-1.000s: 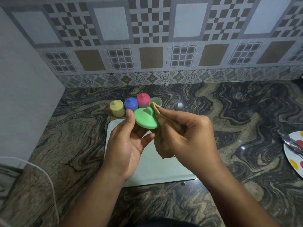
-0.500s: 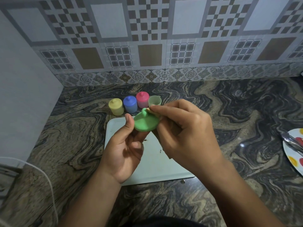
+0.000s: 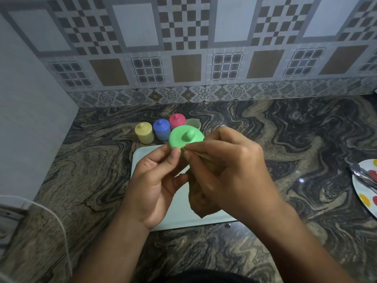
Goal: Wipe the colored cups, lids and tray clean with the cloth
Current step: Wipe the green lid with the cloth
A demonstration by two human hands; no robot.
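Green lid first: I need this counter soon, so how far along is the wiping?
Likely done: the yellow cup, blue cup and pink cup stand lidded in a row behind the tray, though cleanliness can't be judged. In hand: the left hand holds the green lid while the right hand pinches the cloth to its edge. Probably left: the open pale cup and the tray.

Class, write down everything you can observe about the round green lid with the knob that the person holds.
The round green lid is a flat disc with a stubby rounded knob at its centre, matte and plastic-looking. It is held above the white tray, tilted so its knob side faces the camera. The left hand pinches its lower edge; the right hand, gripping a brown cloth, presses cloth against its lower right rim. Its underside is hidden.
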